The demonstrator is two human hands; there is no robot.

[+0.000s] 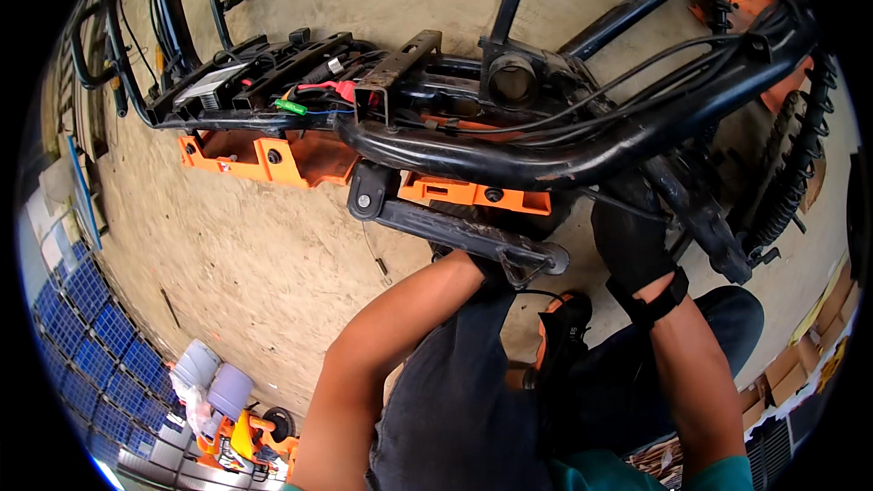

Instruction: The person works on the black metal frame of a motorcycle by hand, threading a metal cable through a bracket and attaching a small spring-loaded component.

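Note:
A black tubular vehicle frame [509, 156] stretches across in front of me. My right hand [629, 235], in a black glove, reaches in below the thick bent tube; its fingers are hidden behind the frame parts. My left forearm runs up to a dark bar with a bolted pivot [427, 223] hanging below the frame. Only a dark glove edge of my left hand [496, 280] shows under the bar's end, and its fingers are covered. Orange plastic pieces [309, 160] are fixed along the frame's lower side, with another orange bracket [518, 197] close to the bar.
Black cables [627, 100] run along the frame, and red and green connectors [291, 107] lie among wires. A coil spring shock absorber [789, 177] stands at right. Blue crates [91, 327] and a purple bucket [231, 391] sit at lower left; cardboard [789, 371] lies at lower right.

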